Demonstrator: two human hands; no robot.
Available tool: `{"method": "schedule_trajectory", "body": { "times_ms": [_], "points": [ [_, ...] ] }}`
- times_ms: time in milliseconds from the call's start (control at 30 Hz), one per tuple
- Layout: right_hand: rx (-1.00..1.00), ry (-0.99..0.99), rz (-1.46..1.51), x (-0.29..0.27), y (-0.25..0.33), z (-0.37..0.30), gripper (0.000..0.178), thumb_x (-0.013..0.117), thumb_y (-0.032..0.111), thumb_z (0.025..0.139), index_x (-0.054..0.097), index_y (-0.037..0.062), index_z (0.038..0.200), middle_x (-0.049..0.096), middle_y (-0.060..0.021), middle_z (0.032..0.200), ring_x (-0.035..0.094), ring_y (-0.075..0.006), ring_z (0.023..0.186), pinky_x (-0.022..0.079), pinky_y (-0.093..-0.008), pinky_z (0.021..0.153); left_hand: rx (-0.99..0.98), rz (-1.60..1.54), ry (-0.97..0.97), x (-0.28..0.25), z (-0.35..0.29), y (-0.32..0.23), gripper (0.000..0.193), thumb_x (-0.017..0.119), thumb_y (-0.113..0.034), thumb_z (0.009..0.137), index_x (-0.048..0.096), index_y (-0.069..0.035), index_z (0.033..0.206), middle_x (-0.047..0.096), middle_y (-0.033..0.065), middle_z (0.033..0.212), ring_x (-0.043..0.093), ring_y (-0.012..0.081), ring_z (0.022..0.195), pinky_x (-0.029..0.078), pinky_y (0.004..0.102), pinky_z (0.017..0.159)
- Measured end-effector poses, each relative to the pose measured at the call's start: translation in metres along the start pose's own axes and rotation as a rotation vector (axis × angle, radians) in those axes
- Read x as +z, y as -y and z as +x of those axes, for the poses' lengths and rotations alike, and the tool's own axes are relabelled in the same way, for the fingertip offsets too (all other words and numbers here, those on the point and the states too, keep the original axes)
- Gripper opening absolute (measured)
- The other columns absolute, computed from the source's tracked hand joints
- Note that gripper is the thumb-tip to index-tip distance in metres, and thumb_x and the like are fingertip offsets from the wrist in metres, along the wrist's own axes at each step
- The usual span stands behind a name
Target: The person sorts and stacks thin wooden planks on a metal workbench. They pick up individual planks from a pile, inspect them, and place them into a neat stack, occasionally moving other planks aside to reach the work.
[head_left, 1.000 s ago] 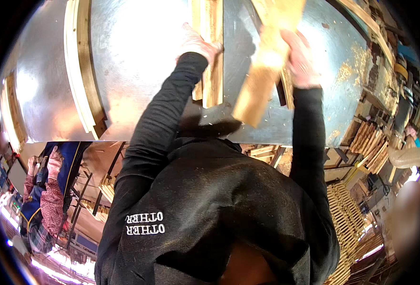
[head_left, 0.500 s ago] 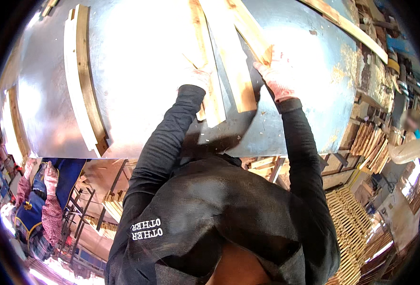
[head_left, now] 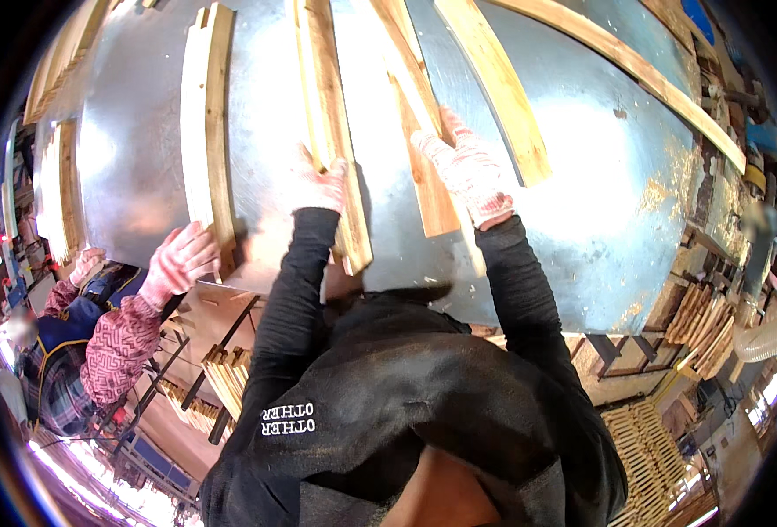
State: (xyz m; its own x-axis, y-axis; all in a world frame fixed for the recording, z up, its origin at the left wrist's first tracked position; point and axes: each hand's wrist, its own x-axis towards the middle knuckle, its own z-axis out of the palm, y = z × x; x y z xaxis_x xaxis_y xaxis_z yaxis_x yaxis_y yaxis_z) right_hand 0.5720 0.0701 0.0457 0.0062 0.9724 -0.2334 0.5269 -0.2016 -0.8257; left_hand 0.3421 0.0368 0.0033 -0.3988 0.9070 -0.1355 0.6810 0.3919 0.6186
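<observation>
Worn on the head, the camera faces steeply down — over the dark sweatshirt [head_left: 362,386], with left hand [head_left: 320,184] and right hand [head_left: 467,169] quite near before it. The fisheye field is very wide — it takes in the metal table [head_left: 573,255] and, at its left rim, a co-worker [head_left: 116,356].

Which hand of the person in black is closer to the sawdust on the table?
Right. The right hand is at a board, left of the sawdust; the left hand is farther left, at another board.
</observation>
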Motion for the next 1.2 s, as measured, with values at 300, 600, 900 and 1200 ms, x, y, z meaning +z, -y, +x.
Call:
{"method": "schedule_trajectory", "body": {
  "times_ms": [300,600,900,1200],
  "points": [
    [-0.276,0.033,-0.615,0.053,0.035,0.007,0.064,0.052,0.054,0.089,0.049,0.006,0.132,0.056,-0.0218,0.126,0.053,-0.036,0.117,0.043,-0.0448,0.096,-0.235,-0.653,0.337,0.006,-0.022,-0.017,0.101,0.072,-0.036,0.08,0.011,0.002,0.15,0.049,0.0282,0.134,0.054,0.0354,0.121,0.044,0.04,0.1],
    [0.006,0.298,-0.389,0.055,0.018,-0.027,0.083,0.063,0.048,0.082,0.032,0.0048,0.146,0.043,-0.0199,0.144,0.043,-0.0361,0.13,0.034,-0.0473,0.11,-0.184,-0.711,0.348,-0.021,-0.018,0.007,0.097,0.077,-0.032,0.08,0.017,-0.003,0.15,0.039,0.0226,0.143,0.045,0.0309,0.128,0.042,0.0437,0.103],
    [0.036,-0.333,-0.839,-0.046,-0.063,0.059,0.077,0.068,0.044,0.082,0.039,0.0023,0.14,0.055,-0.0254,0.123,0.055,-0.0369,0.114,0.044,-0.0497,0.099,-0.015,0.1,0.166,-0.013,-0.035,-0.02,0.114,0.079,-0.029,0.076,0.0,0.001,0.152,0.025,0.0319,0.15,0.037,0.0414,0.135,0.035,0.0393,0.11],
    [-0.448,0.125,-0.324,0.032,-0.035,0.083,0.069,0.051,0.05,0.093,0.04,0.0044,0.144,0.048,-0.0185,0.141,0.046,-0.0355,0.128,0.032,-0.0421,0.111,0.08,0.154,0.126,-0.003,-0.042,-0.042,0.118,0.084,-0.037,0.068,0.009,0.007,0.149,0.035,0.0351,0.141,0.04,0.0459,0.129,0.036,0.046,0.108]
  ]
}}
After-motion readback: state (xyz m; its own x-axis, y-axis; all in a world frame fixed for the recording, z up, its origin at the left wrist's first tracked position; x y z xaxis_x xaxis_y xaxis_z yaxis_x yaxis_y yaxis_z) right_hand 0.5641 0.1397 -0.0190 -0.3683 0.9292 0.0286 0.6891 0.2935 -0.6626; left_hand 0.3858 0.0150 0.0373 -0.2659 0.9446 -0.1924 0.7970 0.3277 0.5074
